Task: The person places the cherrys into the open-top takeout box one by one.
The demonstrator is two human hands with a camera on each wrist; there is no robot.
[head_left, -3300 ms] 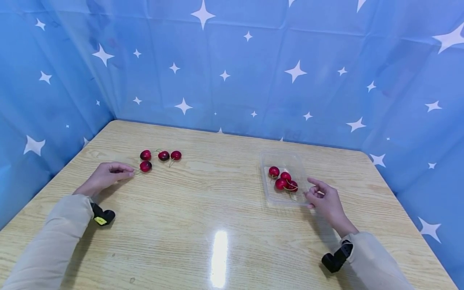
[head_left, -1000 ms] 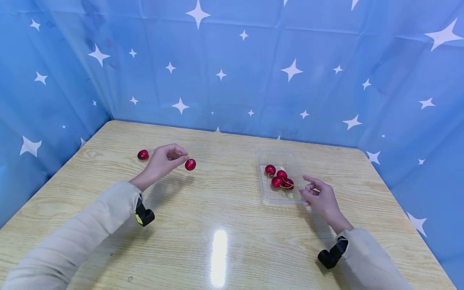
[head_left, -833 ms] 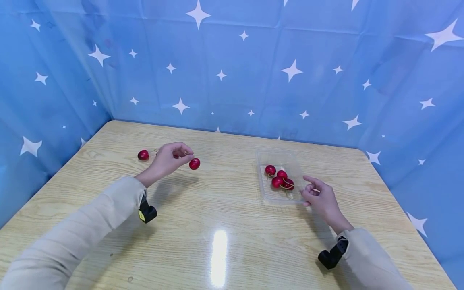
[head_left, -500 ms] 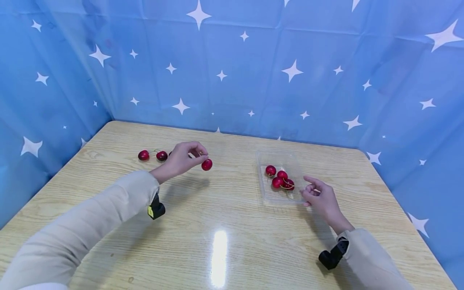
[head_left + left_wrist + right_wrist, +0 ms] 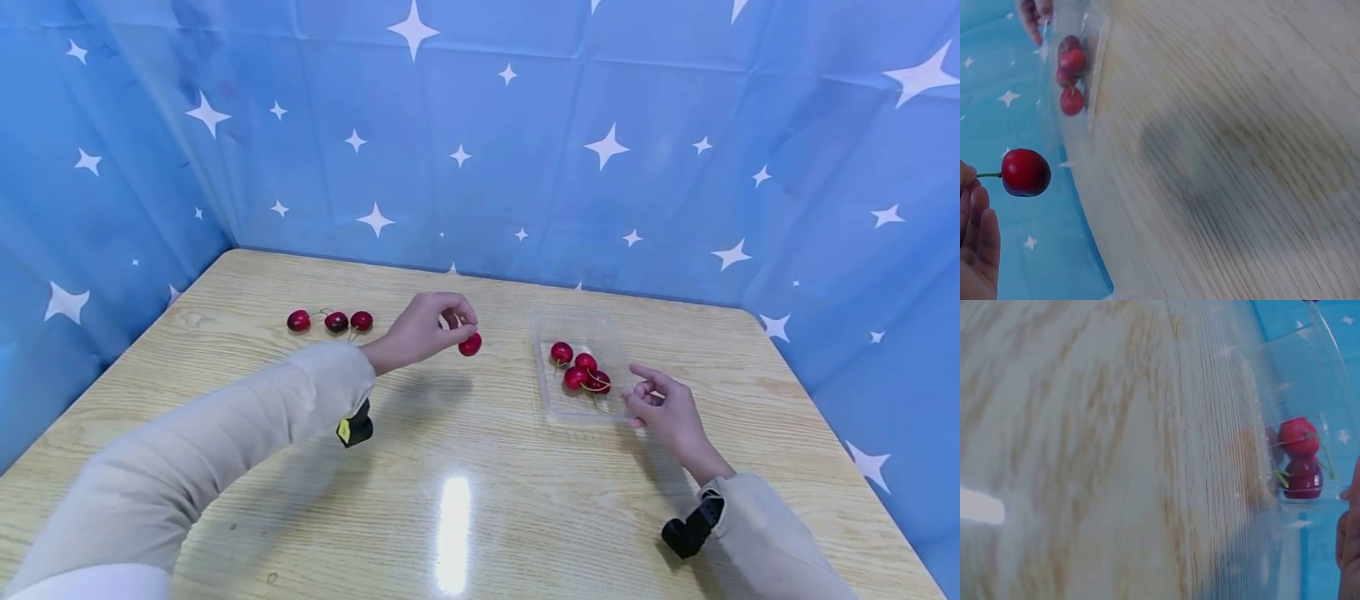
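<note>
Apparently, the gathering is about half done: on the smooth, wood-grained table (image 5: pixel 562 500) stands a clear, thin-walled plastic container (image 5: pixel 596 337), the right hand (image 5: pixel 671 417) at its corner, pinching or merely touching, I cannot tell. The left hand (image 5: pixel 423 329) pinches in midair: four glossy, round cherries (image 5: pixel 576 377) lie inside, three loose cherries (image 5: pixel 336 322) are left on the table, and between them hangs the held cherry (image 5: pixel 470 344) by its thin green stem (image 5: pixel 989 175).
</note>
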